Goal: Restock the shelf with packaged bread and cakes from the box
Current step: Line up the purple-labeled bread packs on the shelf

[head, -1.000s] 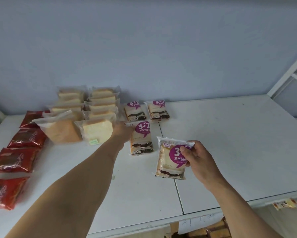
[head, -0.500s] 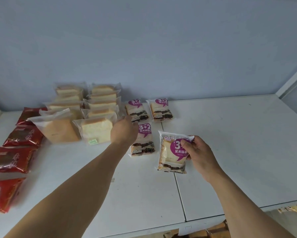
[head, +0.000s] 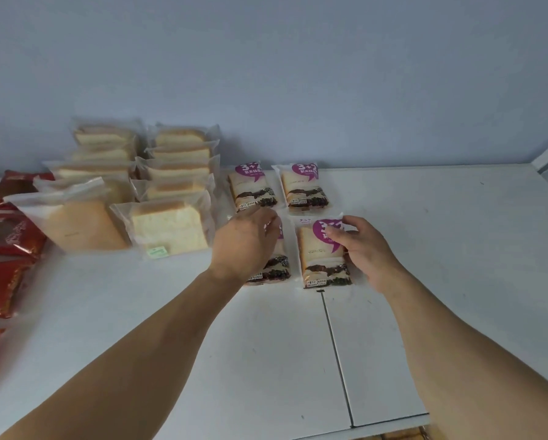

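Moved: right hand has put its purple pack down flat on the shelf; before, the pack was tipped up.
Right hand: arm reaches in from low right; fingers curl over the pack's top right corner and pinch it.
Left hand: arm stretched out from low left, palm down on the next purple pack; fingers bent over its top, and I cannot tell if they grip it.
Purple packs: four, in two rows of two, near the wall; the back two lie just behind the hands.
Bread: clear bags in two stacked rows to the left.
Red packs: a line down the far left edge.
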